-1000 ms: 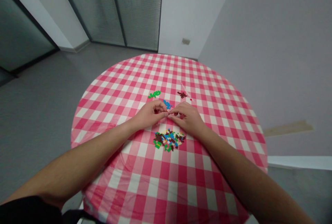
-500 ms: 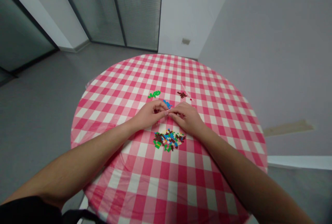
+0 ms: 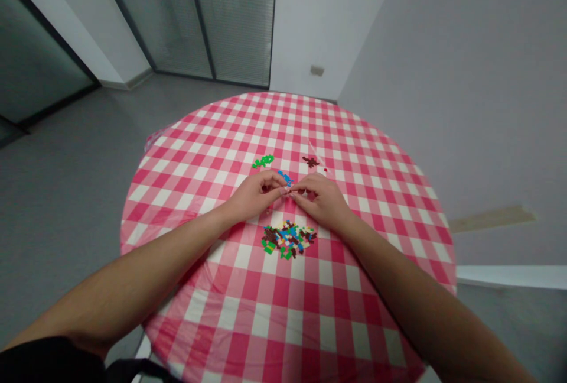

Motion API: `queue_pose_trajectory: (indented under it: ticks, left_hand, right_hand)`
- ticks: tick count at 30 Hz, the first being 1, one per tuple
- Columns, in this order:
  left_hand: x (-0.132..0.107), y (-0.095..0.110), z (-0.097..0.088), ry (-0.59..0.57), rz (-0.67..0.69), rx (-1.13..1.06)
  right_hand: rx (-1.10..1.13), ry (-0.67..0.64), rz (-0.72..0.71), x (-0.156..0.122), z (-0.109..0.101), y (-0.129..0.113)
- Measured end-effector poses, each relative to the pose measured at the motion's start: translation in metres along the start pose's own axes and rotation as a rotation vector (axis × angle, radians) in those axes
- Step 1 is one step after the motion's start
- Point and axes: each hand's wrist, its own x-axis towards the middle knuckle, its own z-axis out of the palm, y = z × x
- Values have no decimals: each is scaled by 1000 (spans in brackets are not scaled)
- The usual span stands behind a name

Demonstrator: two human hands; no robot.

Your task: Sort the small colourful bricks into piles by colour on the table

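Observation:
My left hand (image 3: 256, 195) and my right hand (image 3: 322, 200) meet fingertip to fingertip above the middle of a round table with a red and white checked cloth (image 3: 283, 306). Both hands are pinched shut on something tiny that I cannot make out. Just in front of them, toward me, lies a mixed heap of small coloured pieces (image 3: 288, 239). Behind the fingers a few blue pieces (image 3: 286, 178) show.
A small green cluster (image 3: 263, 161) lies at the far left of the hands, and a small brown cluster (image 3: 310, 162) with a red bit at the far right. Grey floor, glass partitions and white walls surround the table.

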Motion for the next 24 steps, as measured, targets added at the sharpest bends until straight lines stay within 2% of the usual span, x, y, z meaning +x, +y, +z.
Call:
queue_pose_trajectory:
  ticks: [3, 10, 15, 18, 24]
  left_hand:
    - [0, 1, -1, 35, -2, 36]
    - [-1, -1, -3, 24, 1, 66]
    - [-2, 1, -4, 22, 12, 81]
    - [-2, 3, -4, 21, 8, 101]
    - [-2, 2, -6, 39, 11, 126]
  right_hand:
    - [-48, 44, 59, 1, -5, 10]
    - [-260, 173, 363, 3, -16, 54]
    - [-334, 111, 471, 5, -16, 62]
    - [-367, 96, 469, 5, -17, 59]
    - [-410, 14, 340, 3, -19, 56]
